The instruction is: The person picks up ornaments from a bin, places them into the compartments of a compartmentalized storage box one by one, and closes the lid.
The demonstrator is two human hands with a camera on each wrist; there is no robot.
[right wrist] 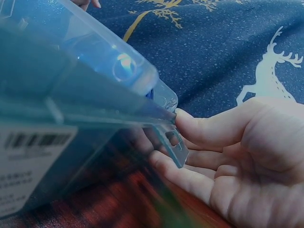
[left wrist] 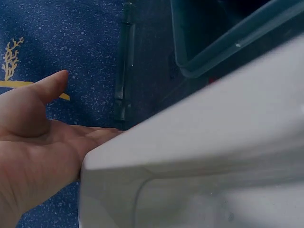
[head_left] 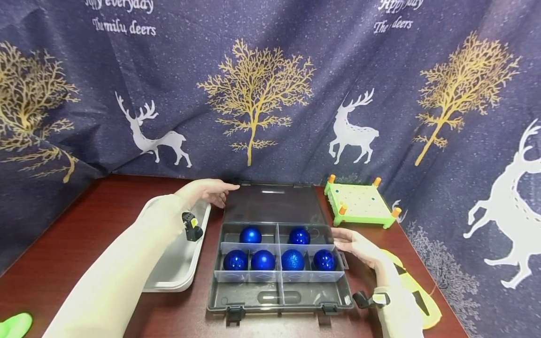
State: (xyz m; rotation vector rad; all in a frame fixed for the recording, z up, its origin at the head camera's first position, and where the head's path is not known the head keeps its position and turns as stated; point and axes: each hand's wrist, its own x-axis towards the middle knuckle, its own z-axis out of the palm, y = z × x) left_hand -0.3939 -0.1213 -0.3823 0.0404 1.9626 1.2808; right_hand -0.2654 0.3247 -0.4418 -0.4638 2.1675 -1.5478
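Note:
A dark see-through compartment box (head_left: 238, 292) lies before me with its lid (head_left: 272, 206) folded back. Several shiny blue balls (head_left: 263, 260) sit in its back and middle compartments; the front row holds none. At the box's right side my right hand (head_left: 357, 246) grips the edge, thumb on top and fingers underneath, beside a small hanging tab (right wrist: 175, 147). My left hand (head_left: 211, 190) reaches over the far end of a white tray (head_left: 196, 249), fingers extended toward the lid's far left corner. In the left wrist view the tray wall hides its fingertips.
A light green pegged stand (head_left: 359, 202) with orange tips is at the back right. Behind my right forearm lies a yellow item with dark patches (head_left: 422, 300). A bright green object (head_left: 17, 325) is at the near left. A patterned blue cloth (head_left: 274, 117) hangs behind the table.

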